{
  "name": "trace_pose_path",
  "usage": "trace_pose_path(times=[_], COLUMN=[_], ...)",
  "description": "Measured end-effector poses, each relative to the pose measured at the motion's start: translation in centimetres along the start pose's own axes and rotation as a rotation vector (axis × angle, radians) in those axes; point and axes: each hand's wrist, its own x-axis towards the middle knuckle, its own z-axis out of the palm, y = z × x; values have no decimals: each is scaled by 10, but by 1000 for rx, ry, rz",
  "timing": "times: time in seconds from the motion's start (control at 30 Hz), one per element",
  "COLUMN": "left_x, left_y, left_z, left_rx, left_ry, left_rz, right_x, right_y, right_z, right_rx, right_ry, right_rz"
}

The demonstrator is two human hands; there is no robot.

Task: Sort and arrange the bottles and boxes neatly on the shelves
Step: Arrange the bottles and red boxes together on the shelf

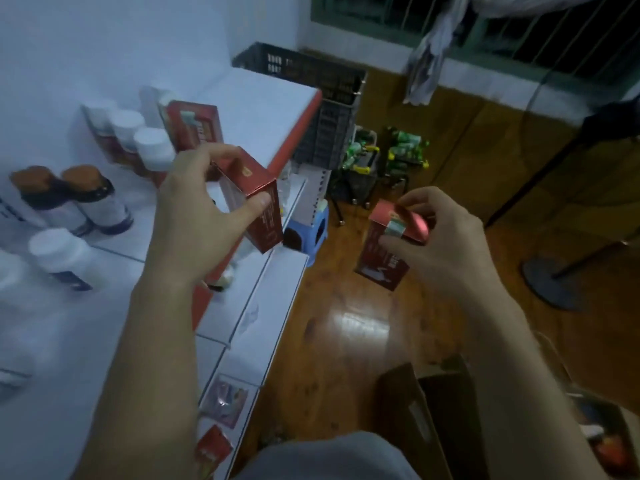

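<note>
Gleaming red box (243, 176) in left hand (188, 220)

Bottles (154, 147) and standing box (196, 128) crowd the shelf (263, 109), right end open.

Left hand (194, 216) grips a red box (256, 202) over the shelf (263, 102); right hand (440, 244) holds another red carton (388, 251).

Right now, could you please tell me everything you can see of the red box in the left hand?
The red box looks like glossy cardboard, closed, with pale print down one side. The left hand grips it, fingers over the far end, thumb on the near corner. It is tilted in the air over the red front edge of the white shelf.
</note>
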Motion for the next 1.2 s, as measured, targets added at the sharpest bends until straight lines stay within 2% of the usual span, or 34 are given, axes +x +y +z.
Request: trace_pose_path(times=[0.17, 0.37, 0.47, 0.7, 0.87, 1.0, 1.1, 1.2], left_x=[29, 41, 49, 80, 95, 98, 91, 72], left_y=[-36, -68, -72, -65, -63, -56, -47, -36], left_z=[-20, -36, -20, 41, 60, 73, 73, 61], left_rx=[71, 213, 270, 284, 318, 596, 635, 689], left_ry=[67, 253, 340, 486, 641, 559, 550, 578], left_rz=[-89, -227, -268, -332, -446, -537, -557, -613], right_x=[86, 189, 240, 348, 372, 376, 381, 382], right_y=[-21, -46, -48, -63, -84, -90, -102, -127], right_z=[65, 130, 160, 227, 253, 252, 245, 241], right_rx=[169, 359, 440, 437, 492, 518, 543, 512], right_ry=[-92, -145, -146, -346, -503, -516, -515, -631], right_rz=[-89, -268, -304, -399, -472, -565, -650, -808])
